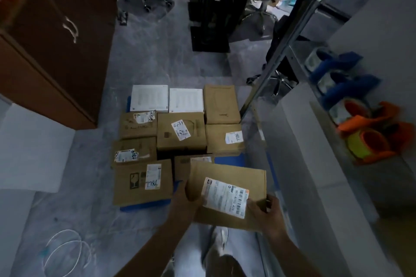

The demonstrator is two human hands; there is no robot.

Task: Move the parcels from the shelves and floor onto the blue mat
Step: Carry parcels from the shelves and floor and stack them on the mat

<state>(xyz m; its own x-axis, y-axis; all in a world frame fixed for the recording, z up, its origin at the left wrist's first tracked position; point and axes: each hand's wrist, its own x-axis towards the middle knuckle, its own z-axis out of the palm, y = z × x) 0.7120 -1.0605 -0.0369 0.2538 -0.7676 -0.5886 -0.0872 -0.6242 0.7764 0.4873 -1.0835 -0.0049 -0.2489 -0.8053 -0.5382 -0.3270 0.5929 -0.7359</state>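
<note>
I carry a flat brown cardboard parcel (227,177) with a white shipping label above the near right part of the blue mat (229,161). My left hand (185,200) grips its left edge. Its near right corner sits in the grip of my right hand (265,211). Several brown parcels and two white boxes (149,98) lie side by side on the mat and hide most of it. One large parcel marked 78LL (141,181) lies at the near left.
A brown cabinet (56,47) stands at the left. To the right is a metal shelf (292,36) with blue and orange items (369,135). Office chairs and a black stand (209,13) are beyond the mat. A white cable (65,252) lies on the floor near left.
</note>
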